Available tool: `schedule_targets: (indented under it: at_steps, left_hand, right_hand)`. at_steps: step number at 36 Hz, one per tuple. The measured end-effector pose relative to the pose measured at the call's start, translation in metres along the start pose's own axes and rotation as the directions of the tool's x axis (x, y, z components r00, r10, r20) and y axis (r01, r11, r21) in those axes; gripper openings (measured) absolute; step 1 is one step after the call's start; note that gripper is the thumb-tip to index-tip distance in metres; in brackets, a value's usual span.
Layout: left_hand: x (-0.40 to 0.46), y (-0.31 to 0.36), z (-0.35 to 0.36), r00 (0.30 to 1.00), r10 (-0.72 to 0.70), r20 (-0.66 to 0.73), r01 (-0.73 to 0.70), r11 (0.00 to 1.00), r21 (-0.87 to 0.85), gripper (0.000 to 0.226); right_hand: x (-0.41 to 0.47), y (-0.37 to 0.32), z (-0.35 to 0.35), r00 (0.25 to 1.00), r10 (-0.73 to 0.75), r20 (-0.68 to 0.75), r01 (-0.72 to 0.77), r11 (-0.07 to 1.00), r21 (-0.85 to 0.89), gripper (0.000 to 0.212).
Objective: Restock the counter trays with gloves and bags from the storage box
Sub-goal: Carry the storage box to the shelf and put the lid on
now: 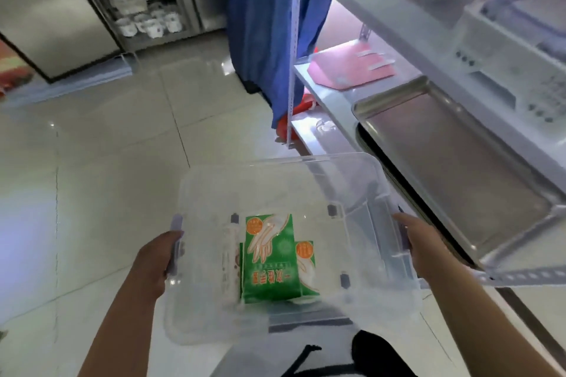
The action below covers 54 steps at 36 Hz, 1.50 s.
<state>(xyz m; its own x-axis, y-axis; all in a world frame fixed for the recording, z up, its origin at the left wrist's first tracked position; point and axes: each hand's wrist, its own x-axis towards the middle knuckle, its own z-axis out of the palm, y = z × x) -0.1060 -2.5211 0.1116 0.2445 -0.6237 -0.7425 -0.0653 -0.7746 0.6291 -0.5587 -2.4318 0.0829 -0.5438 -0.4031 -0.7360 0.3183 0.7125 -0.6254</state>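
I carry a clear plastic storage box (306, 174) with its lid on, held above the tiled floor. My left hand (156, 260) grips its left side at a purple latch. On the right side, my right hand (424, 242) holds the other latch. Through the lid I see two green glove packs (269, 257) with a hand picture, one partly under the other, and a pale roll of bags (230, 257) to their left.
A white metal shelf rack (398, 21) stands at right with a steel tray (453, 168) on one level and a pink sheet (349, 69) behind it. A blue cloth (260, 24) hangs at the rack's corner. A dish cabinet (144, 3) stands far back.
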Motion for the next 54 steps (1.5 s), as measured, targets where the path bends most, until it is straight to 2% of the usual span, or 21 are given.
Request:
schedule_targets:
  at_steps: [3, 7, 10, 15, 17, 20, 26, 31, 33, 36, 42, 48, 51, 54]
  left_hand:
    - [0.031, 0.055, -0.008, 1.0, 0.017, 0.002, -0.017, 0.998, 0.065, 0.015]
    - [0.08, 0.12, -0.011, 0.996, 0.045, 0.08, -0.054, 0.991, 0.12, 0.029]
    - [0.118, 0.151, -0.005, 0.995, 0.028, 0.098, -0.041, 0.991, 0.129, 0.027]
    - [0.201, 0.189, 0.013, 0.992, -0.024, 0.125, 0.0, 0.981, 0.192, 0.041]
    - [0.241, 0.204, 0.031, 0.993, -0.043, 0.111, 0.014, 0.968, 0.249, 0.045]
    - [0.298, 0.226, 0.068, 0.983, -0.038, 0.181, -0.032, 0.929, 0.37, 0.048]
    - [0.382, 0.253, 0.125, 0.931, -0.161, 0.327, -0.072, 0.798, 0.598, 0.043]
    - [0.439, 0.26, 0.144, 0.902, -0.144, 0.407, -0.22, 0.658, 0.72, 0.039]
    - [0.461, 0.259, 0.147, 0.889, -0.118, 0.442, -0.286, 0.61, 0.739, 0.036]
    - [0.49, 0.256, 0.152, 0.88, -0.125, 0.457, -0.31, 0.578, 0.755, 0.041]
    - [0.558, 0.23, 0.168, 0.881, -0.167, 0.442, -0.275, 0.581, 0.766, 0.041]
    - [0.638, 0.17, 0.187, 0.868, -0.1, 0.486, -0.378, 0.502, 0.778, 0.031]
    - [0.676, 0.149, 0.204, 0.832, -0.089, 0.547, -0.457, 0.45, 0.767, 0.025]
    - [0.705, 0.131, 0.229, 0.763, -0.018, 0.646, -0.602, 0.344, 0.72, 0.032]
  right_hand:
    - [0.012, -0.025, 0.034, 0.999, 0.037, -0.011, -0.037, 0.998, 0.054, 0.043]
    - [0.029, -0.061, 0.083, 0.998, 0.034, -0.054, -0.027, 0.99, 0.137, 0.04]
    - [0.034, -0.075, 0.115, 0.998, 0.044, -0.046, -0.037, 0.99, 0.139, 0.038]
    - [0.031, -0.068, 0.158, 0.983, 0.06, -0.171, -0.039, 0.992, 0.122, 0.016]
    - [0.034, -0.053, 0.175, 0.97, 0.105, -0.218, -0.075, 0.987, 0.139, 0.014]
    - [0.035, -0.03, 0.202, 0.93, 0.21, -0.303, -0.146, 0.964, 0.22, 0.015]
    - [0.01, 0.003, 0.262, 0.767, 0.458, -0.449, -0.214, 0.843, 0.494, 0.016]
    - [-0.016, 0.026, 0.339, 0.628, 0.618, -0.474, -0.268, 0.743, 0.614, 0.011]
    - [-0.017, 0.034, 0.364, 0.597, 0.638, -0.486, -0.292, 0.738, 0.609, 0.008]
    - [-0.009, 0.046, 0.391, 0.561, 0.667, -0.49, -0.327, 0.722, 0.609, 0.003]
    - [0.056, 0.086, 0.432, 0.53, 0.692, -0.49, -0.353, 0.706, 0.614, 0.009]
    - [0.144, 0.159, 0.474, 0.538, 0.678, -0.501, -0.286, 0.705, 0.648, 0.008]
    - [0.188, 0.189, 0.487, 0.535, 0.663, -0.524, -0.251, 0.716, 0.651, 0.002]
    - [0.228, 0.21, 0.491, 0.552, 0.641, -0.533, -0.217, 0.728, 0.651, 0.001]
